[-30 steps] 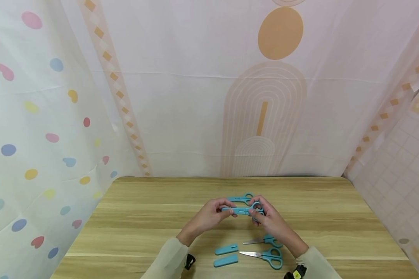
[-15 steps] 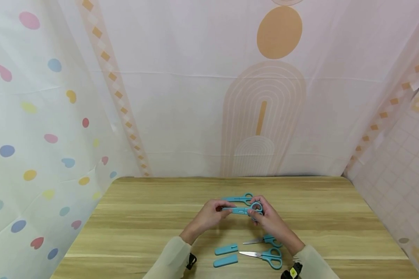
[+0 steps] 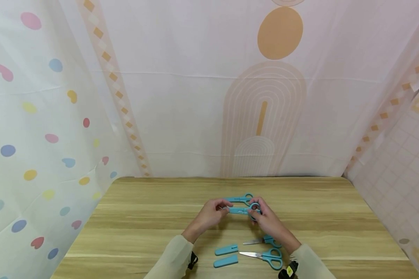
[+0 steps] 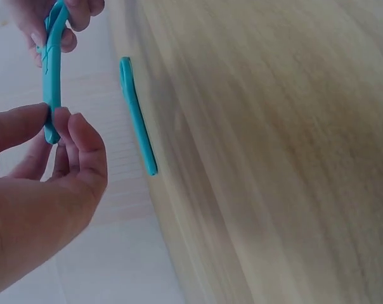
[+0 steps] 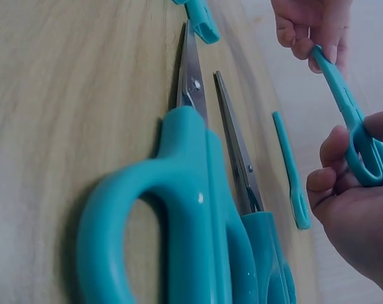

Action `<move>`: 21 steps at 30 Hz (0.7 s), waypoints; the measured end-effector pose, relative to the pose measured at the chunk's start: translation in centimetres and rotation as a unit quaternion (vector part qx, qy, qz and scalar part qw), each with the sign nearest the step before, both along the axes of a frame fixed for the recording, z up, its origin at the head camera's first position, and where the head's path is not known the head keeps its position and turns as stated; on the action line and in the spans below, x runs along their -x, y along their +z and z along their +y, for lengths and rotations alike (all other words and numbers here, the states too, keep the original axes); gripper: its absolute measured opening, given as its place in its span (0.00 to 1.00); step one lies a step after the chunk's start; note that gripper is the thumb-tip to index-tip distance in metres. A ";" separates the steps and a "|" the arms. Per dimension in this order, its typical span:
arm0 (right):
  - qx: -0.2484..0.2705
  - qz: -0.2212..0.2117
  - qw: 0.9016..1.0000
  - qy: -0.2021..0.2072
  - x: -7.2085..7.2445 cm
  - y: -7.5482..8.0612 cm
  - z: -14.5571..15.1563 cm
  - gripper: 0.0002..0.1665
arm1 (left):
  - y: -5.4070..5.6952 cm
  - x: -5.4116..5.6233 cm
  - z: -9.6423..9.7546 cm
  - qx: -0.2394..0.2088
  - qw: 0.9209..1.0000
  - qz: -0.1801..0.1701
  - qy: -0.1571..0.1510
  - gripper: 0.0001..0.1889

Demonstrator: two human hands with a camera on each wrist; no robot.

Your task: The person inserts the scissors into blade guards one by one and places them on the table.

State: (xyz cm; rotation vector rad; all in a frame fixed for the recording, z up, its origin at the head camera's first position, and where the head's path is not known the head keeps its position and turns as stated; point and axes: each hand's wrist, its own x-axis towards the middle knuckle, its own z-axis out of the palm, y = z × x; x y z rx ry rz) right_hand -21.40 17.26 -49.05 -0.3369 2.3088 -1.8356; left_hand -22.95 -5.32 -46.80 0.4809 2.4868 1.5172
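Between both hands, raised above the table, is a pair of turquoise scissors (image 3: 238, 210) with its blades covered by a matching sheath. My left hand (image 3: 208, 215) pinches the sheath's tip between thumb and fingers, as the left wrist view also shows. At the other end, my right hand (image 3: 269, 221) grips the finger loops (image 5: 364, 158). Just behind them on the table lies another sheathed pair of scissors (image 3: 238, 199). Nearer the front, two pairs with bare blades rest flat: the front scissors (image 3: 273, 258) and the rear scissors (image 3: 270, 240), partly behind the right forearm.
Two loose turquoise sheaths, a rear one (image 3: 226, 249) and a front one (image 3: 225, 261), lie left of the bare blades. The wooden table (image 3: 143, 224) ends at a patterned curtain (image 3: 181, 116) along the back. More curtain hangs at both sides.
The held scissors and the right hand have shifted slightly left. Both forearms have drawn a little closer together. The scissors and sheaths on the table stay where they were.
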 end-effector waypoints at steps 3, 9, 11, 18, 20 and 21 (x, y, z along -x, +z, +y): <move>0.003 -0.005 1.000 -0.004 0.0 0.1 0.0 0.15 | -0.3 0.2 0.0 -0.003 1.000 -0.001 0.010 0.09; -0.006 0.010 1.000 -0.015 0.0 0.0 0.3 0.15 | -0.8 0.3 -0.3 -0.011 0.999 -0.025 0.020 0.07; -0.012 0.011 1.000 -0.017 0.1 -0.1 0.4 0.15 | -0.9 0.4 -0.3 -0.013 0.999 -0.030 0.024 0.06; -0.022 0.001 0.999 -0.035 0.5 -0.7 0.3 0.16 | -1.4 0.5 -0.2 -0.022 0.997 -0.041 0.060 0.04; -0.023 -0.001 0.999 -0.044 0.5 -0.8 0.2 0.16 | -1.4 0.5 -0.1 -0.027 0.997 -0.044 0.066 0.03; -0.025 0.000 0.998 -0.050 0.6 -0.9 0.2 0.16 | -1.5 0.5 -0.1 -0.028 0.996 -0.045 0.067 0.03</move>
